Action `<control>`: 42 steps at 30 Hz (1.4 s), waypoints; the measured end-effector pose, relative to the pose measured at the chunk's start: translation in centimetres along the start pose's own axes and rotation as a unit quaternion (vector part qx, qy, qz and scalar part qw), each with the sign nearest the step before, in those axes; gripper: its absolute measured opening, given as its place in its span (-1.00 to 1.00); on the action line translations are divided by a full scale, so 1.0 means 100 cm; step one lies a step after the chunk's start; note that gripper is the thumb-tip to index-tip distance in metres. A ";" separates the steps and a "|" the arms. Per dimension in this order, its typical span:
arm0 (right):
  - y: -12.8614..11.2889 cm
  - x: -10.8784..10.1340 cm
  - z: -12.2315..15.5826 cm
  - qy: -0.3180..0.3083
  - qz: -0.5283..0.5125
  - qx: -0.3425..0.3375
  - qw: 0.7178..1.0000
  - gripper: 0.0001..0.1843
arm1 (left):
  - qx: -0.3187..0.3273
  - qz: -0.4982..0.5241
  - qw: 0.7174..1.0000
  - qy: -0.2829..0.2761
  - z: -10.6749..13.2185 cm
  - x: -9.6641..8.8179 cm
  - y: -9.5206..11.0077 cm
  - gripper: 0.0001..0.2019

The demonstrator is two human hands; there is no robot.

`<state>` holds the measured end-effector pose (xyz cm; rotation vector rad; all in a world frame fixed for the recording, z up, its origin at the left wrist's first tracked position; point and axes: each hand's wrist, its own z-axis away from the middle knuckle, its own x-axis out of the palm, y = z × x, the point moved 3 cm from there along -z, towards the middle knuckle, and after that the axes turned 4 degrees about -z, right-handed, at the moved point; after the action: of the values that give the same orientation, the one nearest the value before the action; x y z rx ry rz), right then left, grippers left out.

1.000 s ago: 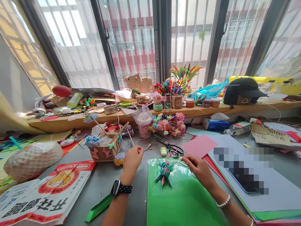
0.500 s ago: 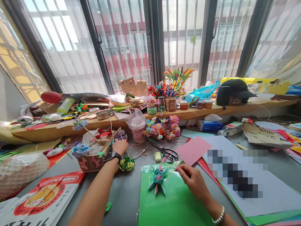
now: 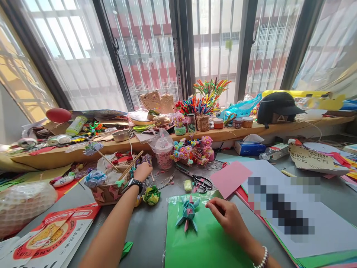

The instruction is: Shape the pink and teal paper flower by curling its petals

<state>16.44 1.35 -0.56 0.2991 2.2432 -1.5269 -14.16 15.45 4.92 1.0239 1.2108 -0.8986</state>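
Observation:
My left hand (image 3: pixel 142 172) reaches over the right end of a brown paper-covered box (image 3: pixel 107 195), beside a purple paper flower (image 3: pixel 147 159). Its fingers are mostly hidden behind the back of the hand. My right hand (image 3: pixel 227 216) hovers over a green sheet pack (image 3: pixel 206 242) in clear plastic, thumb and forefinger together; whatever they may hold is too small to make out. To its left, a folded blue and pink paper star flower (image 3: pixel 189 214) lies on the pack. A green-yellow paper flower (image 3: pixel 151 195) sits below my left wrist.
Black-handled scissors (image 3: pixel 201 183) lie behind the green pack, next to pink paper (image 3: pixel 231 178). A lidded cup (image 3: pixel 164 152) and fuzzy flowers (image 3: pixel 192 150) stand further back. White sheets (image 3: pixel 329 227) cover the right side; a printed paper bag (image 3: pixel 47 238) lies left.
The view has shifted slightly. My left hand has moved a little to the right and up beside the box. My right hand stays nearly where it was, fingers still curled.

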 end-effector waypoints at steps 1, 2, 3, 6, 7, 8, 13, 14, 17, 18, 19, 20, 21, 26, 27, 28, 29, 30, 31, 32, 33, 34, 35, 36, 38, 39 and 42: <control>-0.001 0.000 0.000 0.001 0.002 -0.001 1.000 -0.63 | 0.003 0.008 1.000 0.002 0.000 -0.002 0.000 -0.71; -0.001 0.000 0.000 0.002 0.003 -0.002 1.000 -0.63 | 0.005 0.016 1.000 0.003 0.000 -0.003 -0.001 -0.71; -0.002 0.000 0.000 0.004 0.005 -0.003 1.000 -0.63 | 0.007 0.024 1.000 0.004 0.001 -0.004 -0.001 -0.71; -0.001 0.000 0.000 0.006 0.011 -0.006 1.000 -0.64 | 0.009 0.042 0.999 0.009 0.002 -0.006 -0.001 -0.70; -0.001 0.000 0.000 0.005 0.013 -0.009 1.000 -0.64 | 0.009 0.045 0.999 0.012 0.003 -0.006 -0.001 -0.70; -0.001 0.000 0.001 0.005 0.016 -0.012 1.000 -0.65 | 0.009 0.047 0.999 0.016 0.004 -0.007 -0.001 -0.70; -0.001 0.001 0.001 0.005 0.037 -0.023 0.999 -0.67 | 0.022 0.046 0.998 0.036 0.010 -0.007 -0.001 -0.71; -0.001 0.001 0.001 0.005 0.043 -0.023 0.999 -0.67 | 0.027 0.045 0.998 0.040 0.011 -0.007 0.000 -0.71; 0.001 -0.001 0.000 0.014 0.067 -0.017 0.998 -0.68 | 0.045 0.041 0.997 0.055 0.018 -0.007 0.001 -0.71; 0.001 -0.003 -0.001 0.023 0.081 -0.018 0.996 -0.70 | 0.053 0.039 0.996 0.061 0.021 -0.008 0.002 -0.72; 0.002 -0.006 -0.001 0.038 0.102 -0.023 0.994 -0.72 | 0.063 0.038 0.995 0.067 0.025 -0.008 0.003 -0.72; 0.003 -0.008 -0.001 0.055 0.134 -0.030 0.989 -0.75 | 0.074 0.037 0.994 0.073 0.029 -0.008 0.005 -0.72; 0.003 -0.011 -0.001 0.072 0.173 -0.038 0.981 -0.77 | 0.086 0.036 0.992 0.080 0.034 -0.008 0.007 -0.72; 0.015 -0.016 -0.002 0.088 0.355 0.000 0.931 -0.77 | 0.146 0.030 0.979 0.138 0.063 -0.009 0.018 -0.78; 0.018 -0.017 -0.003 0.082 0.377 0.013 0.922 -0.73 | 0.160 0.032 0.976 0.147 0.070 -0.009 0.021 -0.78; 0.022 -0.018 -0.004 0.079 0.398 0.025 0.914 -0.65 | 0.175 0.034 0.971 0.156 0.078 -0.009 0.025 -0.76; 0.025 -0.020 -0.005 0.080 0.415 0.038 0.906 -0.59 | 0.193 0.038 0.967 0.162 0.086 -0.008 0.028 -0.75; 0.029 -0.023 -0.007 0.080 0.429 0.048 0.899 -0.56 | 0.211 0.043 0.962 0.166 0.094 -0.007 0.033 -0.75; 0.032 -0.026 -0.008 0.084 0.441 0.059 0.892 -0.54 | 0.228 0.048 0.958 0.168 0.103 -0.005 0.037 -0.74; 0.034 -0.029 -0.009 0.088 0.449 0.065 0.887 -0.52 | 0.244 0.054 0.953 0.170 0.113 -0.003 0.041 -0.74; 0.035 -0.032 -0.010 0.093 0.454 0.069 0.883 -0.53 | 0.259 0.060 0.949 0.172 0.123 -0.001 0.045 -0.74; 0.036 -0.035 -0.011 0.098 0.456 0.070 0.882 -0.55 | 0.271 0.066 0.945 0.172 0.134 0.002 0.049 -0.74; 0.036 -0.037 -0.011 0.102 0.454 0.067 0.883 -0.57 | 0.286 0.074 0.939 0.174 0.145 0.005 0.053 -0.75; 0.035 -0.039 -0.011 0.106 0.447 0.058 0.886 -0.61 | 0.310 0.096 0.929 0.180 0.157 0.009 0.056 -0.75; 0.031 -0.039 -0.011 0.111 0.420 0.019 0.900 -0.69 | 0.338 0.122 0.913 0.194 0.181 0.016 0.060 -0.76; 0.029 -0.038 -0.010 0.111 0.402 -0.007 0.909 -0.72 | 0.351 0.130 0.903 0.211 0.193 0.019 0.061 -0.78; 0.021 -0.033 -0.009 0.105 0.345 -0.077 0.930 -0.79 | 0.419 0.155 0.866 0.225 0.227 0.030 0.063 -0.76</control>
<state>20.09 3.11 -0.58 1.1095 2.0523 -0.9689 -1.06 -4.34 4.04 2.1646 0.9629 -0.9697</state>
